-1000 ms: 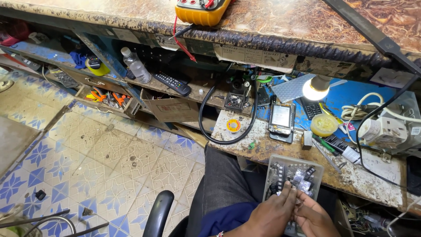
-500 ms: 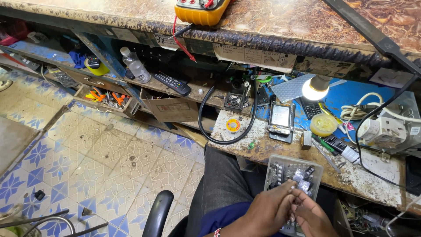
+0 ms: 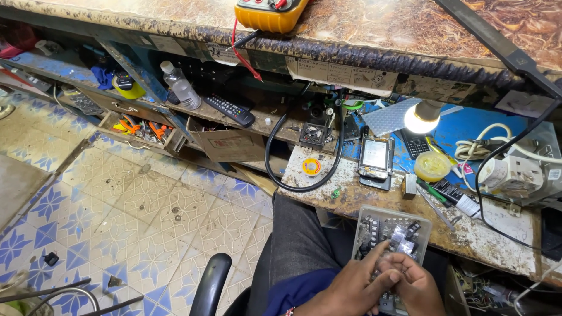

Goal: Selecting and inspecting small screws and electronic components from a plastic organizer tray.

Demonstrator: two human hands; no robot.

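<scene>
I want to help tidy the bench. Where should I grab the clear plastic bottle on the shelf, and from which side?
Grab the plastic bottle around its middle, coming from the front, the open side of the shelf. It leans back with its white cap up and to the left, and the remote control lies close on its right, so the left front looks like the easiest way in. The cap is probably too small for a firm hold.

Both hands bare, left hand (image 3: 351,287) and right hand (image 3: 413,287). Dark grey trousers (image 3: 298,246), a blue shirt (image 3: 298,292), and a red-and-white band on the left wrist.
</scene>
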